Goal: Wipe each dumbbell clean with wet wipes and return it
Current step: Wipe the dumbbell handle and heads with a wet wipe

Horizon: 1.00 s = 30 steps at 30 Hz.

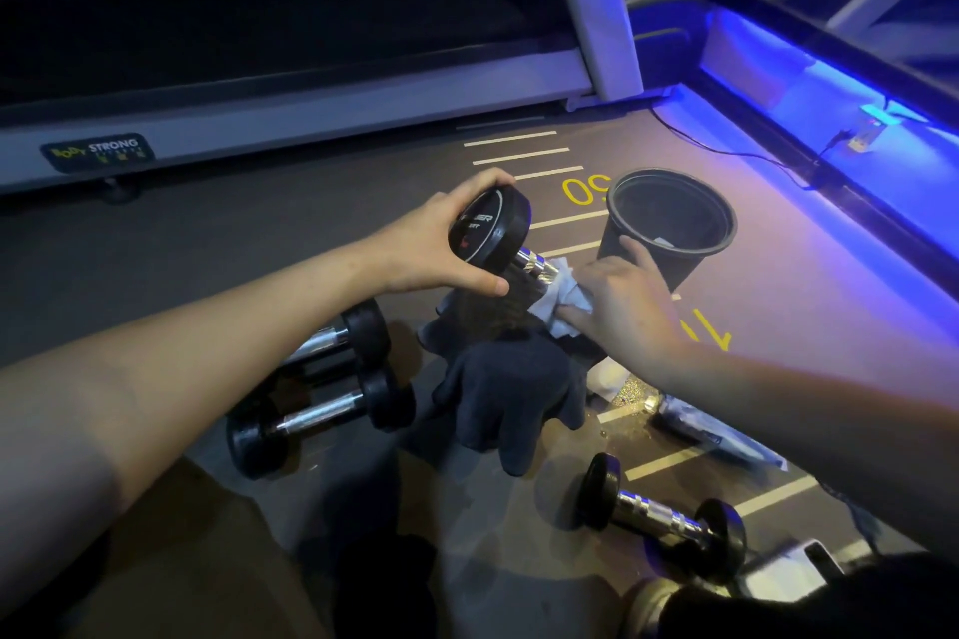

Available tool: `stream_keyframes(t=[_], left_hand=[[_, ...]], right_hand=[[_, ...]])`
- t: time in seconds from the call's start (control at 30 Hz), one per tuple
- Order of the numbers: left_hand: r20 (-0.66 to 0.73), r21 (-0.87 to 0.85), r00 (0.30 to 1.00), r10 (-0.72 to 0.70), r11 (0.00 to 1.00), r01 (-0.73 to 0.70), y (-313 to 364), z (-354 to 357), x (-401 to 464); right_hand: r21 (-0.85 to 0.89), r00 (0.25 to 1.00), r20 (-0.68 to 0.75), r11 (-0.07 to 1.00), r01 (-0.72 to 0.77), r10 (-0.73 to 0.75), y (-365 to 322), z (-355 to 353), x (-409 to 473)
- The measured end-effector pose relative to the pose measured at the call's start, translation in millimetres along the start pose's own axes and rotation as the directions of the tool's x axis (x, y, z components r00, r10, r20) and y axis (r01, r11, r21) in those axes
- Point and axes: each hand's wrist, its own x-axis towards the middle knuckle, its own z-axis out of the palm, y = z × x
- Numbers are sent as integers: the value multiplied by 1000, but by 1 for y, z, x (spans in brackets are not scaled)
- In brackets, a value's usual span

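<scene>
Dumbbells (661, 516) on lined gym floor (259, 249) | left hand (430, 244) grips dumbbell head (490, 236) | right hand (617, 306) clutches wipe (565, 293)

black bucket (669, 223), dark gloves (511, 394) — treadmill (290, 119)

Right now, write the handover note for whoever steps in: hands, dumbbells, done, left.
Left hand grips the upper head of the held dumbbell, tilted up off the floor.
Right hand presses a wet wipe round its chrome handle; its lower end is hidden behind the dark gloves.
Black bin stands just beyond, a used wipe inside.
Two dumbbells lie on the left, one at lower right.
Which are already clean cannot be told.
Left: finish this one, return it.
</scene>
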Motion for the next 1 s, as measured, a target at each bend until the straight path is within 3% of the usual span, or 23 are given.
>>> stream_keyframes(t=[0.17,0.3,0.43,0.57,0.7,0.83,0.93,1.0], left_hand=[[14,6,1000,-9,1000,9,-3,-2,-3],[18,19,1000,6,1000,-6,2,-1,-2],[31,43,999,35,998,-36,8,1,-2],[8,50,999,49,998,-50,8,1,0],[-25,-4,1000,16,1000,-16,7,2,1],[-45,-44,999,-24,999,22,9,2,-2],[-30,-124,998,-47,991,43,11,3,-5],[-33,-136,998,-55,989,50,11,4,-7]], right_hand=[[78,992,126,997,-22,12,4,-3,9],[280,930,366,951,-129,18,20,-1,24],[396,877,479,901,-176,-39,32,-10,32],[324,911,408,943,-77,-66,35,0,30],[197,953,303,978,-68,5,28,3,23],[-28,989,143,999,-32,36,11,11,14],[-31,996,84,999,-7,10,7,11,12],[39,990,140,999,-22,17,10,7,18]])
